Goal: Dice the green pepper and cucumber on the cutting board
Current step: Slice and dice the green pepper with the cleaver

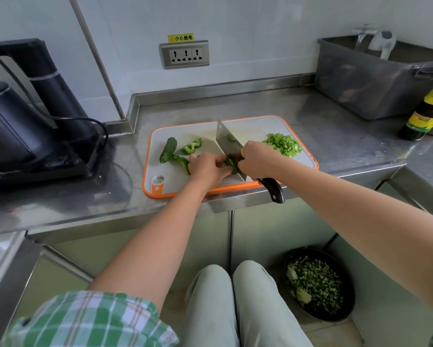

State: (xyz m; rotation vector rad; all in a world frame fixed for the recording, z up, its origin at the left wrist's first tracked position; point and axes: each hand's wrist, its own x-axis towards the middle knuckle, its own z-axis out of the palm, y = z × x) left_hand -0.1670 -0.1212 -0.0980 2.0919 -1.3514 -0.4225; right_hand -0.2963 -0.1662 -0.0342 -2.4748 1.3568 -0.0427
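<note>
A white cutting board point(210, 131) with an orange rim lies on the steel counter. My left hand point(206, 167) holds a green pepper piece point(231, 166) down against the blade. My right hand point(256, 159) grips the cleaver point(226, 140) near the front of its dark handle, with the blade on the board beside the piece. A dark cucumber point(167, 149) lies at the board's left. Beside it are a pepper chunk point(191, 146) and a long pepper strip point(181, 161). Diced pepper point(284, 144) is heaped at the board's right.
A black kettle and its base point(22, 136) stand at the left with a trailing cord. A grey tub point(375, 78) and a dark sauce bottle point(426, 111) are at the back right. On the floor, a black bin point(318, 284) holds vegetable scraps.
</note>
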